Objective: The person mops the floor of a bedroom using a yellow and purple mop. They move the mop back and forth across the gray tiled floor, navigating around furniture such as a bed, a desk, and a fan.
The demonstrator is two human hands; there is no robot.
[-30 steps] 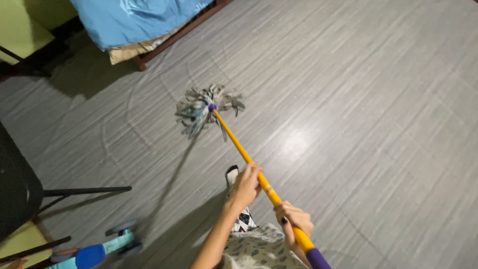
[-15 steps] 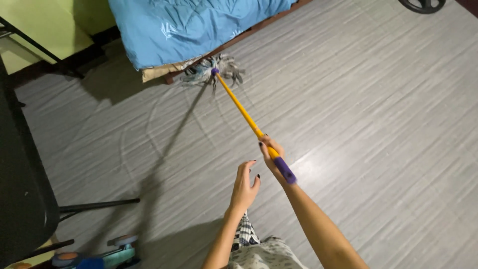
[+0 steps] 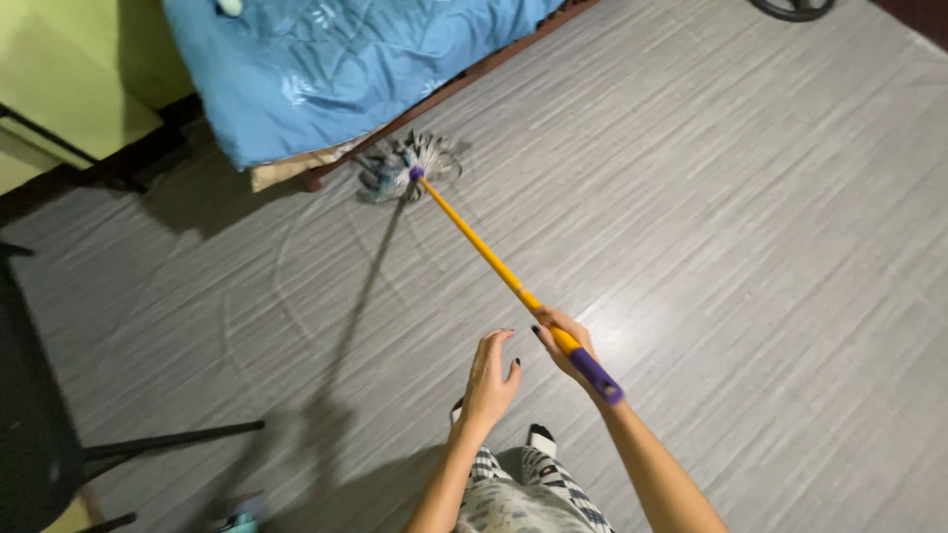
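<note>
My right hand (image 3: 564, 348) grips the mop near the purple end of its yellow handle (image 3: 480, 247). The grey string mop head (image 3: 400, 166) lies on the grey floor against the corner of the bed, just below the blue sheet (image 3: 326, 59). My left hand (image 3: 491, 380) hovers beside the handle, a little to its left, with fingers spread and holding nothing. Curved wet streaks mark the floor (image 3: 731, 227) between me and the bed.
A wooden bed frame (image 3: 474, 71) runs along the top. A black chair with a thin leg (image 3: 168, 439) stands at the lower left. A dark round object (image 3: 790, 8) sits at the top right edge. A green wall (image 3: 59, 69) fills the upper left.
A second ago both hands held the handle with the mop head mid-floor. My left hand has let go, and my right arm has pushed the mop head out to the bed's corner.
</note>
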